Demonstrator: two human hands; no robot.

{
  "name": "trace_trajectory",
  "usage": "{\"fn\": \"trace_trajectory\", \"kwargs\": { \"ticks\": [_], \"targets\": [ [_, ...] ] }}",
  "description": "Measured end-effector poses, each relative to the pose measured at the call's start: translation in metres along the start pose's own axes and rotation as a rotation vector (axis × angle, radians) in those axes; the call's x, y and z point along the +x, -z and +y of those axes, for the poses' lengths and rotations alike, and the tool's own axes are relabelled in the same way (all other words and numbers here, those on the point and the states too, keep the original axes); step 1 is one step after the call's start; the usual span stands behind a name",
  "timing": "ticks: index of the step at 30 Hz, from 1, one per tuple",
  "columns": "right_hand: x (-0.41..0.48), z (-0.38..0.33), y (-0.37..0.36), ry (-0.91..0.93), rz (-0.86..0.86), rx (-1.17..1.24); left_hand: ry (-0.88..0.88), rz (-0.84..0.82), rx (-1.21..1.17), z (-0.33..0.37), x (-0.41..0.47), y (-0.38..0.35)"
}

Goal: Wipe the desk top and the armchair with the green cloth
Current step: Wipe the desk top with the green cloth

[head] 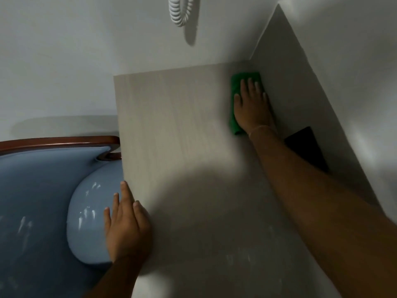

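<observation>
The folded green microfibre cloth [236,100] lies flat on the pale wood-grain bench [182,136], at about two o'clock on its surface, close to the far right corner where two white walls meet. The right hand [252,108] lies palm-down on top of it, fingers [249,84] spread apart and pressed flat rather than closed round the fabric. Judgement: the flat palm spreads pressure over the cloth for wiping, and the extended arm places the stroke at the far corner of the bench.

The left hand [126,224] rests at about eight o'clock on the near left edge of the bench, fingers [125,194] straight, loosely together, holding nothing. Judgement: it braces the body during the long reach.

Surroundings: the blue upholstered armchair with a dark red-brown wooden frame [43,190] stands just beside the bench's left edge, at nine o'clock. Its glossy padded arm lies next to the left hand; contact cannot be confirmed. A dark flat rectangular object [307,147] sits at three o'clock against the right wall, partly hidden by the right forearm; its nature cannot be told. A white coiled cord [180,11] hangs on the wall at twelve o'clock, well apart from the bench.

Obstructions: the right wall limits the cloth's sideways travel, and the dark object lies in the path of any stroke drawn back along that wall.
</observation>
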State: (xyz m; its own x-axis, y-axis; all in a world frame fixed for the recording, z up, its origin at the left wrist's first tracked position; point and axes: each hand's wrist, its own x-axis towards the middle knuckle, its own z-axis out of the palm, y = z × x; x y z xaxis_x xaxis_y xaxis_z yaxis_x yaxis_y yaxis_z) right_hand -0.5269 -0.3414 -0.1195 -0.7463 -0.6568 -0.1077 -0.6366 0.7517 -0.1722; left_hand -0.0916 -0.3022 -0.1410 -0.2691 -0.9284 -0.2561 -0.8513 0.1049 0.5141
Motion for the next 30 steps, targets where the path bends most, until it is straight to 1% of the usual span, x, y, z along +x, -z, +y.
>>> {"fn": "trace_trajectory", "kwargs": {
  "ticks": [1, 3, 6, 8, 9, 11, 14, 15, 17, 20, 23, 26, 28, 30],
  "targets": [
    [-0.021, -0.003, -0.003, 0.007, 0.008, -0.011, 0.0, 0.001, -0.003, 0.0, 0.0, 0.0],
    [-0.079, -0.025, -0.011, 0.081, 0.023, -0.029, 0.005, -0.002, 0.003, 0.0, 0.0, 0.0],
    [-0.187, -0.083, -0.04, 0.326, 0.025, 0.033, 0.009, -0.01, 0.009, -0.001, 0.001, 0.0],
    [-0.248, -0.125, -0.061, 0.509, -0.042, 0.098, 0.003, -0.017, 0.021, -0.001, 0.002, 0.0],
    [-0.27, -0.139, -0.067, 0.569, -0.076, 0.118, -0.004, -0.024, 0.026, -0.001, 0.002, 0.0],
    [-0.288, -0.147, -0.073, 0.633, -0.091, 0.131, -0.02, -0.03, 0.018, -0.001, 0.001, -0.001],
    [-0.272, -0.125, -0.067, 0.748, -0.07, 0.088, -0.021, -0.012, 0.013, -0.003, 0.003, -0.002],
    [-0.261, -0.113, -0.063, 0.762, -0.063, 0.064, -0.016, -0.002, 0.017, -0.003, 0.004, -0.003],
    [-0.231, -0.084, -0.054, 0.692, -0.036, 0.043, -0.006, 0.016, 0.029, -0.004, 0.005, -0.004],
    [-0.18, -0.023, -0.034, 0.469, 0.01, -0.02, -0.026, 0.022, 0.018, -0.003, 0.003, -0.006],
    [-0.161, 0.041, -0.019, 0.299, -0.021, -0.007, -0.051, 0.044, 0.01, -0.005, 0.002, -0.006],
    [-0.207, 0.092, -0.017, 0.167, -0.062, 0.006, -0.08, 0.066, 0.009, -0.007, 0.003, -0.004],
    [-0.269, 0.123, -0.017, 0.063, -0.074, 0.009, -0.088, 0.068, 0.0, -0.006, 0.002, -0.004],
    [-0.338, 0.137, -0.019, -0.04, -0.088, 0.004, -0.095, 0.07, -0.015, -0.003, 0.0, -0.003]
  ]
}}
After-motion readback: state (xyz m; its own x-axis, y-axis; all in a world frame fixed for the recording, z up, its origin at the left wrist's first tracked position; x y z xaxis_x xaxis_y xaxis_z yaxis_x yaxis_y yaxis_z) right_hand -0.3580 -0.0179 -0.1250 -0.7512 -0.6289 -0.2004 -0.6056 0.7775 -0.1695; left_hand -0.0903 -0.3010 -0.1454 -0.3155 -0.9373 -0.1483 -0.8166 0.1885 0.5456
